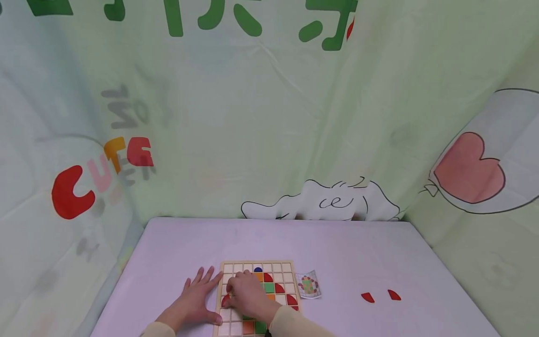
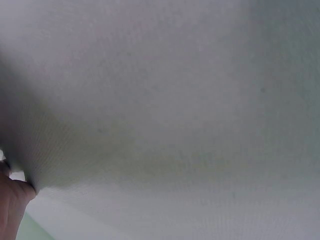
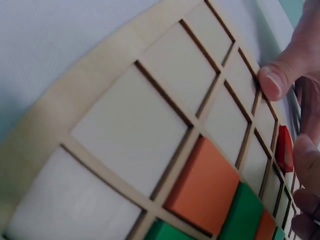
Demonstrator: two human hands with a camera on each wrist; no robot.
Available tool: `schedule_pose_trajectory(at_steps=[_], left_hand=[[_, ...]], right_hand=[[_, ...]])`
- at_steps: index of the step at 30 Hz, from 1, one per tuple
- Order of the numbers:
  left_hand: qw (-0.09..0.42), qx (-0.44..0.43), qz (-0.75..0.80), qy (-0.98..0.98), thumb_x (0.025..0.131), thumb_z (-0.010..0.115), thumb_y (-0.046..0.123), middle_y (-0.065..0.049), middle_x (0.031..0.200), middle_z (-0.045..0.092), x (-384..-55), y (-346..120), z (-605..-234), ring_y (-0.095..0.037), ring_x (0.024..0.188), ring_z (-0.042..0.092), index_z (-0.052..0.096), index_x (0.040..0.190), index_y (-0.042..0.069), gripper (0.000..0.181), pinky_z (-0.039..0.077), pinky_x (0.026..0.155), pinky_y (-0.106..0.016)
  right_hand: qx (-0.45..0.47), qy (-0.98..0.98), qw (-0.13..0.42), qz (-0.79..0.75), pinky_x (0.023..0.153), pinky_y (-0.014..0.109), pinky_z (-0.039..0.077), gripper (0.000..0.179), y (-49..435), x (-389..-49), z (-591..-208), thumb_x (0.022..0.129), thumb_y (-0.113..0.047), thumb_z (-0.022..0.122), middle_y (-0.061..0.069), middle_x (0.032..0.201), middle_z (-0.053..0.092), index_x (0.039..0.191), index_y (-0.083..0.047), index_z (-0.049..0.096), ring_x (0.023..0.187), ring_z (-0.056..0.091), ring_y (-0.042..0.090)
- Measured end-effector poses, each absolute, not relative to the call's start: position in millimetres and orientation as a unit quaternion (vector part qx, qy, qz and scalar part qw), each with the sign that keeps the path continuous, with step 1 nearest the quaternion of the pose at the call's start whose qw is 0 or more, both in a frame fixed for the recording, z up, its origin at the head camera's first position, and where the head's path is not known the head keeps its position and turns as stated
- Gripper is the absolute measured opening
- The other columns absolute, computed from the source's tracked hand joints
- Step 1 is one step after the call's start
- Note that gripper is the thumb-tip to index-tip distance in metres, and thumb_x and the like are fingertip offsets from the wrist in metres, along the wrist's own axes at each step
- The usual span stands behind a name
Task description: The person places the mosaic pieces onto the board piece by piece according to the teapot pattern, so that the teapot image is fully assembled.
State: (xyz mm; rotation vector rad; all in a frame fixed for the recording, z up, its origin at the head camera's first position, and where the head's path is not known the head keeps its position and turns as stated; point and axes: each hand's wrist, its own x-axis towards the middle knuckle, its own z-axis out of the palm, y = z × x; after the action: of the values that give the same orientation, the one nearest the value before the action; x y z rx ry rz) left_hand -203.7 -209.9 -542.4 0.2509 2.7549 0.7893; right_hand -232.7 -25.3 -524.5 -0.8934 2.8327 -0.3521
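A wooden grid board (image 1: 227,316) lies near the front of the table, partly filled with orange, green and red tiles. With its fingers spread, my left hand (image 1: 195,299) rests at the board's left side, the thumb (image 3: 274,82) on its edge. My right hand (image 1: 248,292) reaches over the board and hides its middle cells. Bent fingers and thumb of that hand hold a red quarter-circle tile (image 3: 284,149) at a left-side cell. More red tiles (image 1: 278,288) sit down the right side, with a blue piece (image 1: 258,269) near the top.
A small printed pattern card (image 1: 309,284) lies just right of the board. Farther right, two loose red tiles, one nearer (image 1: 367,297) and one beyond it (image 1: 394,295), lie on the lilac tabletop (image 1: 345,252). Printed curtains (image 1: 227,117) enclose the table's back and sides.
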Motion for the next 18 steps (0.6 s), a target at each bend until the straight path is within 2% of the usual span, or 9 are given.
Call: schedule_pose_trajectory(at_steps=[2,5,12,18], left_hand=[[0.134,0.087,0.272,0.949,0.058,0.097,0.046,-0.024,0.165,0.031,-203.4,-209.8,-541.8,-0.053,0.154,0.015,0.043,0.155,0.011,0.117,0.014,0.117,-0.077],[0.138,0.086,0.270,0.949,0.058,0.096,0.047,-0.023,0.166,0.030,-203.8,-209.9,-542.3,-0.052,0.155,0.015,0.043,0.156,0.012,0.117,0.013,0.117,-0.077],[0.134,0.088,0.270,0.949,0.058,0.097,0.047,-0.024,0.165,0.031,-204.1,-210.9,-545.2,-0.052,0.155,0.016,0.043,0.156,0.011,0.117,0.014,0.117,-0.077],[0.142,0.086,0.266,0.950,0.059,0.096,0.048,-0.022,0.166,0.030,-204.7,-211.2,-545.0,-0.051,0.155,0.015,0.042,0.156,0.012,0.117,0.014,0.117,-0.077]], right_hand=[[-0.315,0.938,0.073,-0.125,0.091,0.029,0.051,0.008,-23.1,-233.2,-522.7,0.090,-0.030,0.078,-0.012,0.090,0.070,0.096,-0.024,0.078,0.086,0.059,0.008],[-0.337,0.929,0.079,-0.131,0.095,0.028,0.051,0.012,-21.1,-234.2,-521.6,0.093,-0.020,0.075,-0.014,0.093,0.072,0.101,-0.026,0.080,0.089,0.061,0.005],[-0.345,0.927,0.081,-0.126,0.091,0.024,0.050,0.008,-20.4,-233.5,-522.7,0.091,-0.029,0.078,-0.015,0.088,0.069,0.098,-0.025,0.080,0.085,0.057,0.003],[-0.352,0.924,0.088,-0.122,0.089,0.023,0.049,0.005,-19.6,-233.8,-520.4,0.092,-0.025,0.078,-0.016,0.086,0.069,0.094,-0.026,0.081,0.083,0.053,0.002]])
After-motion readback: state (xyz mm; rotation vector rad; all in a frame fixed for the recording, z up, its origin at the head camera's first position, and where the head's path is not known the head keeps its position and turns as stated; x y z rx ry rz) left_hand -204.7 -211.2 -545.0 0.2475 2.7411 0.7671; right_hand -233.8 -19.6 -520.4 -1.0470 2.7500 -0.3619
